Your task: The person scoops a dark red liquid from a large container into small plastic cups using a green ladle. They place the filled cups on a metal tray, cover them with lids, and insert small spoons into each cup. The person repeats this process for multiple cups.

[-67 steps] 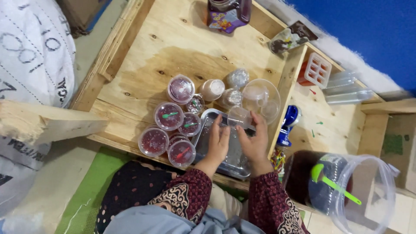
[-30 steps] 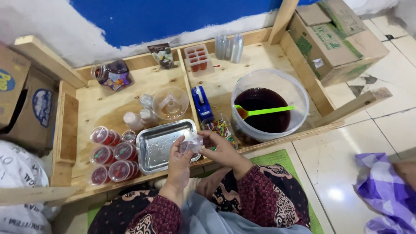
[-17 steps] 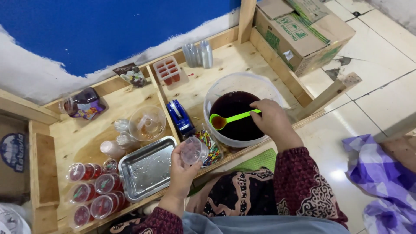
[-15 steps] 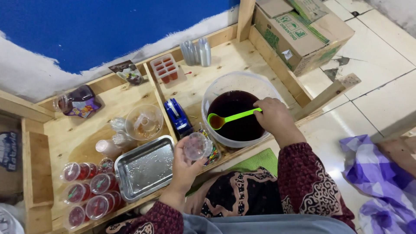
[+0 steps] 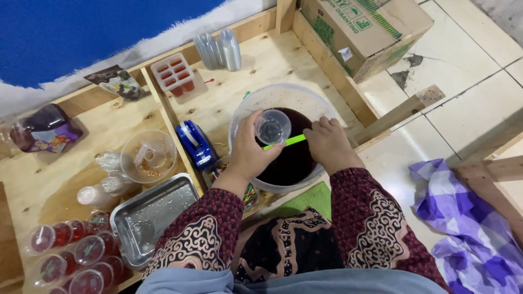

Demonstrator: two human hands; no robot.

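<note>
From the head camera, a blue wall ran behind a low wooden counter [image 5: 245, 76] set on pale floor tiles, with a cardboard box [image 5: 365, 27] at one o'clock and a purple cloth [image 5: 463, 218] at four o'clock. My left hand [image 5: 248, 149] was closed around a small clear plastic cup [image 5: 272, 126], fingers wrapping its side wall, over the big tub of dark red liquid [image 5: 289, 136]. The cup looked light, thin and easily crushed, so I judged the wall just under the rim the safest hold. My right hand [image 5: 327, 142], at three o'clock of the cup, was curled shut on a green ladle handle [image 5: 283, 142]. A steel tray [image 5: 155, 215] lay at eight o'clock.
</note>
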